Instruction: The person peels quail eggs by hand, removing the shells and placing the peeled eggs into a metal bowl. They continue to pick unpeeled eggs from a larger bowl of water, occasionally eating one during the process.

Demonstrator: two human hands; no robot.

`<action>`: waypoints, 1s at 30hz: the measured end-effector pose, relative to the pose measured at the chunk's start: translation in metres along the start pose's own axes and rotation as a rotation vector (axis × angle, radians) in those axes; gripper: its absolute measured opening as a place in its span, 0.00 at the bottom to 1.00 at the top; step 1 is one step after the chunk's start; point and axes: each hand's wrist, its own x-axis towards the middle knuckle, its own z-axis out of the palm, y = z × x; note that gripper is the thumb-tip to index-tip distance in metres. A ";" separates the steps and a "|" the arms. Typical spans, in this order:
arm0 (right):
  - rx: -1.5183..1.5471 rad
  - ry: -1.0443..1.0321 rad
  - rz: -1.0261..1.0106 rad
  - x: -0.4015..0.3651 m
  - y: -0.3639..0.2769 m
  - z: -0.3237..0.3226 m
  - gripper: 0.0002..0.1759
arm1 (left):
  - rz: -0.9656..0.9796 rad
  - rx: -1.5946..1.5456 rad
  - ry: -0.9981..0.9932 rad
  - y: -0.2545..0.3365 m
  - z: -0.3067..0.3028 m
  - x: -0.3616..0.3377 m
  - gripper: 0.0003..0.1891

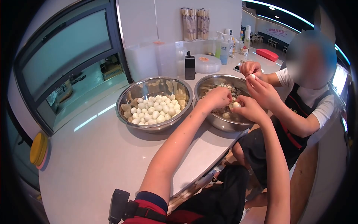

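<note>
Above the right metal bowl (200,83), my left hand (218,98) has its fingers pressed together; whatever they may hold is too small to make out. My right hand (250,109) grips a small pale egg (236,105) between thumb and fingers, close beside my left hand. Speckled shell pieces (234,90) and several small eggs lie in this bowl. To its left, a second metal bowl (149,127) holds many peeled white eggs (151,111).
A co-worker's hands (263,89) hold a white egg just beyond my right hand. Behind the bowls stand a black device (190,66), clear plastic lids (207,64) and pump bottles (224,52). A yellow sponge-like item (37,148) is at the far left edge.
</note>
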 end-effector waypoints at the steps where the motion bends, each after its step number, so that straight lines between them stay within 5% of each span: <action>1: 0.000 0.000 0.000 0.000 0.000 0.000 0.21 | 0.031 -0.038 0.082 -0.004 0.003 0.002 0.13; 6: -0.006 0.014 -0.033 0.001 0.001 0.000 0.20 | 0.151 -0.040 0.171 -0.013 0.014 0.009 0.14; 18: 0.051 0.018 -0.073 0.001 0.000 0.003 0.16 | 0.146 -0.240 -0.154 -0.002 -0.001 0.001 0.17; 23: 0.024 0.013 -0.067 -0.001 0.003 0.003 0.17 | 0.069 -0.308 0.083 0.002 0.002 0.001 0.14; 25: 0.016 0.013 -0.059 -0.003 -0.004 0.000 0.17 | 0.130 -0.097 0.309 0.009 0.000 0.000 0.12; 30: 0.055 -0.015 -0.097 -0.003 -0.002 0.001 0.17 | 0.109 -0.076 0.231 0.022 -0.026 0.002 0.15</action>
